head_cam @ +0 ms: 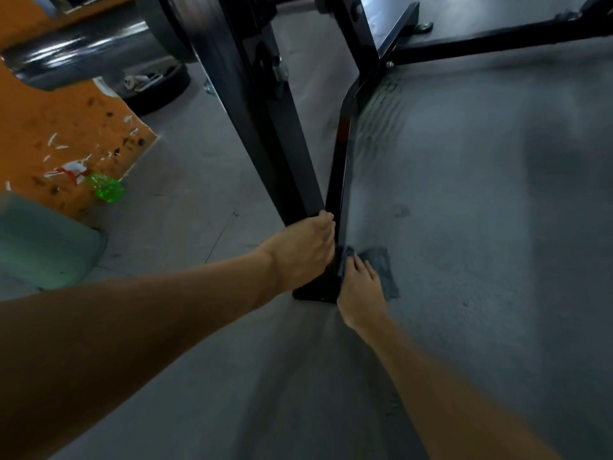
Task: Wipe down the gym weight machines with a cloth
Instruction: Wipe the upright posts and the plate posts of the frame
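A black steel weight machine frame [272,134] stands on the grey floor, with a slanted upright and a low base bar [341,167] meeting at a foot near the middle of the view. My left hand [305,250] grips the lower end of the slanted upright, fingers wrapped round its edge. My right hand [361,287] presses a grey cloth [381,267] against the right side of the base bar, just above the foot. Part of the cloth lies spread on the floor beside the bar.
A green spray bottle [106,185] lies on the floor at the left, by an orange mat [49,134]. A pale green bin [43,240] stands at the left edge. A weight plate on a chrome sleeve [89,51] hangs at the top left. More frame bars [481,41] run across the top right.
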### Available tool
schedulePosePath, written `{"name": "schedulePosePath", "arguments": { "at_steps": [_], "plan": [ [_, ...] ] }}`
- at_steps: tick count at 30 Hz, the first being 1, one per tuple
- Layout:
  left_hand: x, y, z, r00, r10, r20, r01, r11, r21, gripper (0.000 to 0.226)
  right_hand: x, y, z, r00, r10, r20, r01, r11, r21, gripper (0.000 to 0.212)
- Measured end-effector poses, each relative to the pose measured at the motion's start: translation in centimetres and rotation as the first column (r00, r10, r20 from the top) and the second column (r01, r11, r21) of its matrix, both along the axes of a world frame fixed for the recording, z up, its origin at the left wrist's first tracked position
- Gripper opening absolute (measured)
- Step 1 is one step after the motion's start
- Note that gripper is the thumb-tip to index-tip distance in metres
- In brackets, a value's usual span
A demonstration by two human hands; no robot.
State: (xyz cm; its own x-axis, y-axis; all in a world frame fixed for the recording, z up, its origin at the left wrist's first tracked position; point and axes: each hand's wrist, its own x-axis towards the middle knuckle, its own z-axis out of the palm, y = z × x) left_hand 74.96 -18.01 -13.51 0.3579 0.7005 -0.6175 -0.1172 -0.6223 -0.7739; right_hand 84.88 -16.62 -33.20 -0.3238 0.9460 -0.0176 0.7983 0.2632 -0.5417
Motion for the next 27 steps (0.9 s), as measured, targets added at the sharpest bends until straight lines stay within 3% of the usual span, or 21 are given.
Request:
{"name": "schedulePosePath", "arguments": {
  "at_steps": [3,5,8,10,13,14,15,16,17,18,19,20,22,24,27],
  "plan": [
    [-0.2,-0.3,-0.3,0.997,0.008,0.074,-0.01,1.0,0.029,0.064,1.2,-3.4,0.3,0.998,-0.017,-0.055,0.02,0.999,0.049,0.057],
    [-1.1,-1.0,-0.2,0.983,0.01,0.182,-0.014,1.0,0.023,0.053,2.3,-4.8,0.8,0.991,0.01,-0.131,-0.008,1.0,0.017,0.038],
    [-3.3,-2.6,-0.7,0.875,-0.101,0.474,0.099,0.995,0.028,0.049,3.3,-5.7,3.8,0.899,-0.272,-0.342,0.175,0.942,-0.288,0.031],
    [-5.6,-4.1,-2.2,0.811,-0.145,0.567,0.165,0.986,0.017,0.039,3.5,-5.9,5.0,0.698,-0.562,-0.443,0.29,0.788,-0.543,0.035],
    [-9.7,-6.1,-5.0,0.728,-0.047,0.684,0.131,0.989,-0.072,0.027,3.2,-6.3,6.7,0.191,-0.862,-0.469,0.133,0.496,-0.858,0.035],
    [-10.3,-6.4,-5.6,0.692,0.038,0.721,0.055,0.993,-0.105,0.03,3.2,-6.4,6.9,0.099,-0.891,-0.443,0.094,0.452,-0.887,0.031],
    [-10.8,-6.7,-6.1,0.639,0.11,0.761,-0.033,0.993,-0.116,0.034,3.2,-6.8,7.2,0.065,-0.891,-0.449,0.075,0.453,-0.888,0.026],
    [-11.6,-7.1,-6.9,0.566,0.227,0.792,-0.173,0.973,-0.155,0.039,2.7,-7.2,7.5,0.143,-0.853,-0.502,0.138,0.519,-0.844,0.023],
    [-12.1,-7.4,-8.0,0.454,0.436,0.777,-0.352,0.889,-0.294,0.044,2.1,-7.8,7.3,0.298,-0.776,-0.556,0.266,0.626,-0.733,0.023],
    [-12.3,-7.7,-8.9,0.338,0.662,0.669,-0.527,0.722,-0.448,0.06,1.6,-8.4,6.9,0.485,-0.672,-0.56,0.386,0.739,-0.552,0.026],
    [-12.5,-8.0,-9.8,0.211,0.773,0.599,-0.607,0.584,-0.539,0.079,0.8,-9.2,6.3,0.668,-0.521,-0.531,0.405,0.854,-0.327,0.031],
    [-12.6,-8.1,-11.0,0.108,0.806,0.582,-0.62,0.512,-0.594,0.094,-0.1,-9.9,5.6,0.808,-0.356,-0.469,0.34,0.933,-0.121,0.04],
    [-12.6,-8.1,-13.4,-0.034,0.771,0.636,-0.598,0.494,-0.631,0.113,-1.8,-10.4,2.8,0.976,-0.042,-0.213,0.092,0.969,0.229,0.06],
    [-12.3,-7.7,-15.4,-0.146,0.727,0.671,-0.57,0.492,-0.658,0.125,-3.0,-9.4,-0.1,0.972,0.165,0.169,-0.221,0.89,0.399,0.057],
    [-11.8,-6.7,-16.7,-0.167,0.737,0.655,-0.541,0.487,-0.686,0.135,-4.3,-8.1,-1.5,0.835,0.236,0.498,-0.411,0.869,0.276,0.062]
  ]
}}
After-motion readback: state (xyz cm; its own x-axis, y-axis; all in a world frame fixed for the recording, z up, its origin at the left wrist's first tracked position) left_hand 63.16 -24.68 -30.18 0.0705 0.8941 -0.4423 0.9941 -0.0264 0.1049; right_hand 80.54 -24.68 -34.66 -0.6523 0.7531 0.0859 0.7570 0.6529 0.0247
